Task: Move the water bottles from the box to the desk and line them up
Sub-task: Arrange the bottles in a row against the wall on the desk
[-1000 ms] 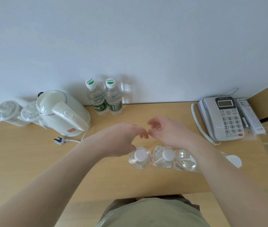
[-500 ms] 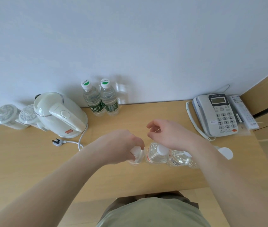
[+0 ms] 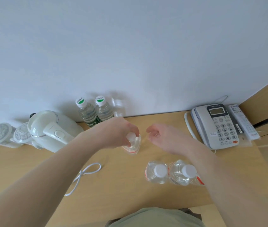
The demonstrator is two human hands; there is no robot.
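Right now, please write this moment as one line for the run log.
left hand: grips bottle by neck | right hand: holds nothing | two bottles stand together near front of desk

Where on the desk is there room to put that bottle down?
Bare desk lies between the kettle and the white cord, and in front of the cord. The bottle held by the left hand has room around it. It is crowded beside the two white-capped bottles and the phone.
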